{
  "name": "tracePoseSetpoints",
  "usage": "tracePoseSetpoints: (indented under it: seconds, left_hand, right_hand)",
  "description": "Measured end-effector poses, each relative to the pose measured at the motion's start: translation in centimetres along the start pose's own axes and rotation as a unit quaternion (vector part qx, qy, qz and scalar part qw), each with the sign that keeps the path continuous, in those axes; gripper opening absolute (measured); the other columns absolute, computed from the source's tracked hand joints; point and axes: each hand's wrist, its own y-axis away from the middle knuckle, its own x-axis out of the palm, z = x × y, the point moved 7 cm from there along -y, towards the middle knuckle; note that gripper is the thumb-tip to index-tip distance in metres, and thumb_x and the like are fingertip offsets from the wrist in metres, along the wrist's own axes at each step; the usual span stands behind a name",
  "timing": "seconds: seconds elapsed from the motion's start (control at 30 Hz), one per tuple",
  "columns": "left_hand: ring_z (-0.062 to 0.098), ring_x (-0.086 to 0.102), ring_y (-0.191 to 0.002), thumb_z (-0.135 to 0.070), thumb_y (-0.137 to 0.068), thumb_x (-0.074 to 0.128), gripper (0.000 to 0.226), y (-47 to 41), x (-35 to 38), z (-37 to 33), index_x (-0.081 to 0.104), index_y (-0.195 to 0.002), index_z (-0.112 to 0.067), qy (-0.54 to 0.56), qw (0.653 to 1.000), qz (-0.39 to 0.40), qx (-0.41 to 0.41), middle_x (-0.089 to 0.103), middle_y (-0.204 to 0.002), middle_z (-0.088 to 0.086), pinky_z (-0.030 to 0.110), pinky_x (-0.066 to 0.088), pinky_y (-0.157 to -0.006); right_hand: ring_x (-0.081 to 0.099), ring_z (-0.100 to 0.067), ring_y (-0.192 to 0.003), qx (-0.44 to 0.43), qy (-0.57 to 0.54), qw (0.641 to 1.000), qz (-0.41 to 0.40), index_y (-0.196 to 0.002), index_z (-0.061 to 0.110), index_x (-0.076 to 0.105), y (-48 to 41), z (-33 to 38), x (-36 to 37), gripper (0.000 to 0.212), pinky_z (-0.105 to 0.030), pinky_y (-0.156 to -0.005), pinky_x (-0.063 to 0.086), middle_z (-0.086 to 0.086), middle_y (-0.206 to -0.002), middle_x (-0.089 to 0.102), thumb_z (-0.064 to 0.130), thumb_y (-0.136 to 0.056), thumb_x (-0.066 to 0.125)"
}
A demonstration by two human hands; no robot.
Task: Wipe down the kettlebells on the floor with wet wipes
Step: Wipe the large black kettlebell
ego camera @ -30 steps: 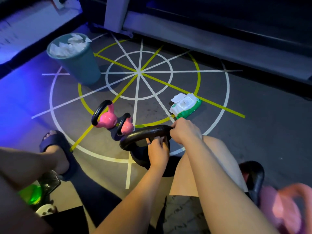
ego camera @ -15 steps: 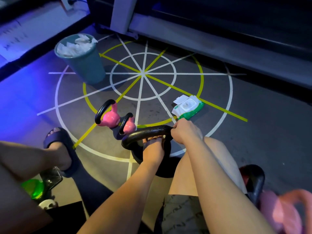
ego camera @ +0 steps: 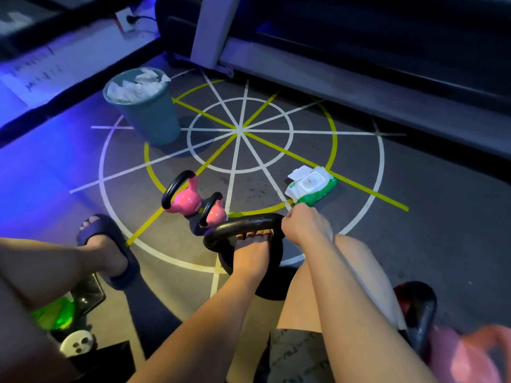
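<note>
My left hand [ego camera: 250,254] just slid flat under the kettlebell [ego camera: 243,223] handle, right hand [ego camera: 305,226] gripping its end, so I'm probably still mid-wipe.

The round body of the black kettlebell [ego camera: 246,225] is mostly hidden behind the left hand [ego camera: 253,255] and the right leg [ego camera: 312,286]. I cannot tell if a wipe lies under that hand. The right hand [ego camera: 305,226] covers the right end of the handle, and its fingertips are hidden. The small pink kettlebell [ego camera: 217,215] is partly behind the black handle. Near right, a pink thing [ego camera: 470,357] is blurry and cut off by the edge, and a dark round thing [ego camera: 420,308] is half hidden by the leg. Near left, a green glowing thing [ego camera: 55,316] sits partly behind the left leg [ego camera: 41,272]. The writing [ego camera: 36,70] far left is too blurry to read.
</note>
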Motion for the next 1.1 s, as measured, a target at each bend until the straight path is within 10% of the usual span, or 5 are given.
tracePoseSetpoints:
  seconds: [0.3, 0.5, 0.7, 0.93, 1.1]
  left_hand:
    - [0.031, 0.057, -0.121, -0.014, -0.099, 0.052, 0.022, 0.5, -0.4, -1.0, 0.07, -0.112, -0.01, 0.217, 0.962, -0.025, -0.164, 0.068, -0.113, 0.01, 0.039, 0.045, -0.099]
    - [0.024, 0.063, -0.114, -0.008, -0.101, 0.05, 0.024, 3.3, -0.2, -2.0, 0.058, -0.123, -0.008, 0.631, 0.706, -0.078, -0.313, 0.069, -0.117, 0.007, 0.035, 0.049, -0.098]
    - [0.032, 0.055, -0.125, -0.026, -0.104, 0.045, 0.028, 1.3, -1.5, -0.9, 0.06, -0.127, -0.022, 0.165, 0.983, -0.009, -0.082, 0.066, -0.121, 0.012, 0.04, 0.043, -0.107]
    - [0.033, 0.063, -0.116, -0.019, -0.105, 0.039, 0.036, -0.7, -0.4, 0.2, 0.056, -0.137, -0.023, -0.009, 0.998, 0.066, -0.024, 0.066, -0.122, 0.012, 0.038, 0.053, -0.093]
    - [0.033, 0.064, -0.116, -0.024, -0.105, 0.045, 0.031, -0.8, 0.2, 0.1, 0.067, -0.124, -0.016, 0.117, 0.986, 0.062, -0.103, 0.069, -0.117, 0.012, 0.038, 0.051, -0.095]
  right_hand:
    - [0.063, -0.033, -0.101, -0.001, -0.027, 0.999, -0.022, -0.11, 0.025, 0.067, 0.9, 0.1, -0.5, 0.03, -0.033, -0.074, 0.044, -0.007, -0.11, 0.067, 0.028, -0.095, 0.041]
    - [0.063, -0.03, -0.101, -0.038, -0.072, 0.995, -0.054, -0.109, 0.033, 0.07, 3.2, 0.5, -1.5, 0.033, -0.035, -0.078, 0.05, -0.003, -0.108, 0.068, 0.026, -0.095, 0.041]
    - [0.064, -0.021, -0.102, -0.093, -0.148, 0.977, -0.125, -0.107, 0.032, 0.074, 5.8, -0.3, -3.9, 0.033, -0.03, -0.084, 0.051, 0.004, -0.103, 0.074, 0.021, -0.093, 0.047]
    - [0.06, -0.032, -0.113, -0.087, 0.155, 0.984, -0.033, -0.136, 0.027, 0.053, 4.5, -0.7, -2.5, 0.044, -0.036, -0.086, 0.047, -0.009, -0.124, 0.065, 0.014, -0.095, 0.042]
    - [0.063, -0.03, -0.112, -0.118, 0.254, 0.96, 0.016, -0.13, 0.023, 0.051, 3.5, 0.4, 0.5, 0.041, -0.036, -0.081, 0.045, -0.006, -0.123, 0.064, 0.009, -0.092, 0.045]
